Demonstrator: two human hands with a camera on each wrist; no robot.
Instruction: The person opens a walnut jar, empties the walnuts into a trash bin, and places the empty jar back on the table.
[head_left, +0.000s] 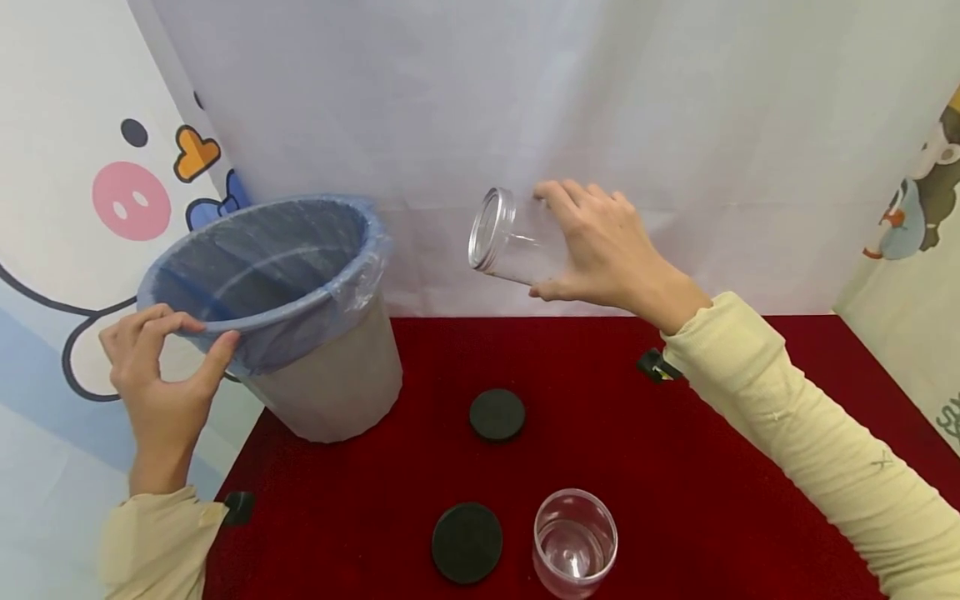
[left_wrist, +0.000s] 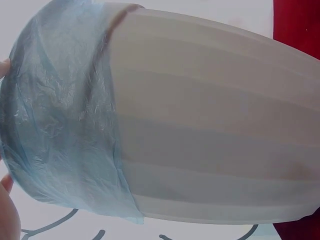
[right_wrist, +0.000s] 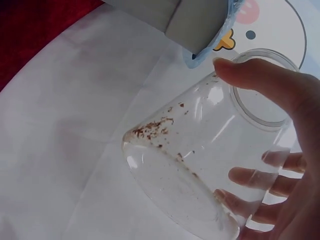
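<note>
My left hand (head_left: pixel 161 375) pinches the near left rim of a grey waste bin (head_left: pixel 337 400), thumb outside and fingers over the edge. A thin blue liner bag (head_left: pixel 318 337) is folded over that rim. To the right, my right hand (head_left: pixel 607 242) grips a clear jar (head_left: pixel 525 250) above the table's far edge. The jar lies tilted in the air with its silver-edged mouth facing the bin, some distance apart from it. In the right wrist view, brown flakes (right_wrist: pixel 152 130) cling to the jar's wall, and thumb and fingers are wrapped around it.
On the red tabletop (head_left: pixel 675 500) lie two round black lids, one farther back (head_left: pixel 497 414) and one nearer (head_left: pixel 467 542). Beside the nearer lid stands a second clear container (head_left: pixel 576 542) with clear liquid. A white curtain (head_left: pixel 675 100) hangs behind; cartoon-printed sheets flank both sides.
</note>
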